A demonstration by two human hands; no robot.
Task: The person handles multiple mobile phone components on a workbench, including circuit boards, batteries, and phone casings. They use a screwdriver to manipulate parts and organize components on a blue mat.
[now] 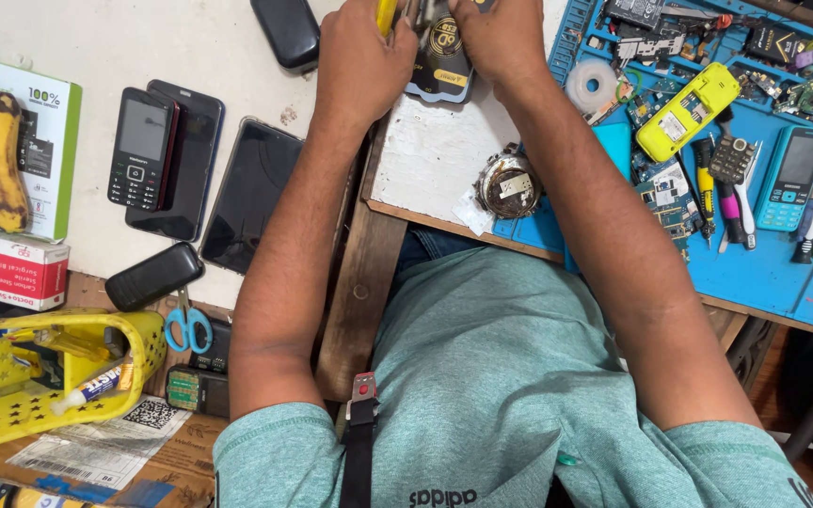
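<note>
A: While both forearms stretch away from the teal knit shirt [482, 376], log the near items first.

B: Nearest, at the left: yellow perforated plastic basket [11, 376] holding a small tube; blue-handled scissors [187, 327] just beside it. Both look light, and the basket is stiff plastic.

A: Mid-bench?

B: Round metal coil part with a paper label [508, 185], on the worn white board [425, 160]. Left of the arm, two glossy black slab phones and a black keypad phone [143, 149] lie on the pale table. Right: blue rubbery work mat [755, 254] with a yellow plastic phone housing [688, 111], a teal keypad phone [792, 179], bare circuit boards and screwdrivers.

A: Hands?

B: Far edge. Left hand [361, 66] curled shut around a yellow-handled tool [386, 13]; only a stub shows, tip out of frame. Right hand [499, 36] closed on the top of a small dark flat device with a gold round emblem [444, 58], which lies between the two hands on the board.

A: Handling judgement?

B: Device is likely light, rigid, smooth-faced, so slippery; thin and probably fragile if opened. Best held by the long side edges, thumb opposing fingers, not by the face. Exact fingertip contact is hidden by the knuckles.
</note>
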